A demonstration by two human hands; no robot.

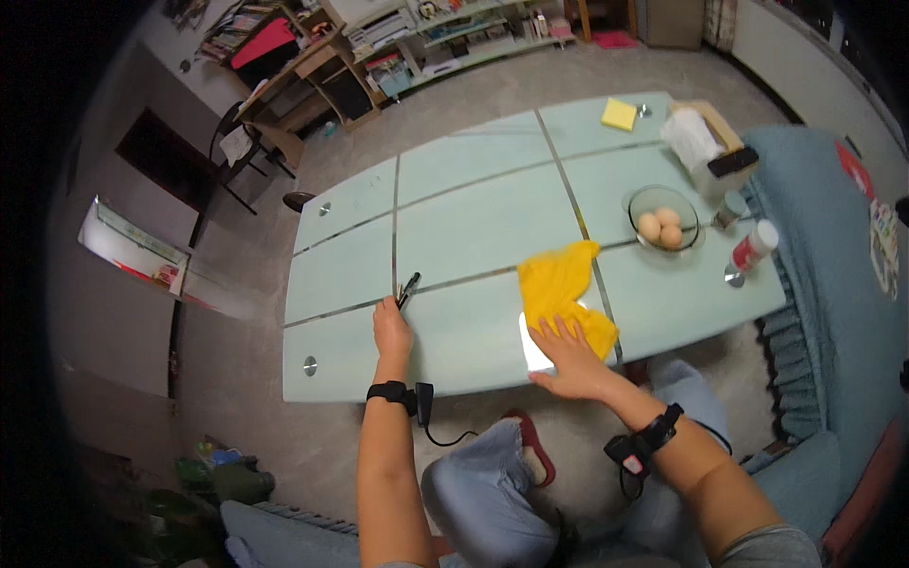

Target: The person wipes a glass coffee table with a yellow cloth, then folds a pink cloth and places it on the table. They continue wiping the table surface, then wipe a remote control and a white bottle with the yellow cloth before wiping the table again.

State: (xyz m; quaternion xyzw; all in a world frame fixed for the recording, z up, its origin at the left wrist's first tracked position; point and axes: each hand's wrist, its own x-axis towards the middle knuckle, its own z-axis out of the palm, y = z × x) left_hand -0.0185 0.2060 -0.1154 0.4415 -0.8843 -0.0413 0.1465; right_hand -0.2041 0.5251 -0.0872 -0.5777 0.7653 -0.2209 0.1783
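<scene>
On a pale green glass-topped table, my right hand lies with spread fingers on the lower part of a yellow cloth. The cloth is crumpled, and a bright reflection shows beside it. My left hand is closed around the lower end of a dark pen near the table's front edge; another slim item beside the pen is too small to tell. Both wrists wear black straps with small devices.
At the table's right are a glass bowl with several eggs, a small jar, a white-capped red bottle and a tissue box. Yellow sticky notes lie at the far edge. A blue-covered sofa flanks the right.
</scene>
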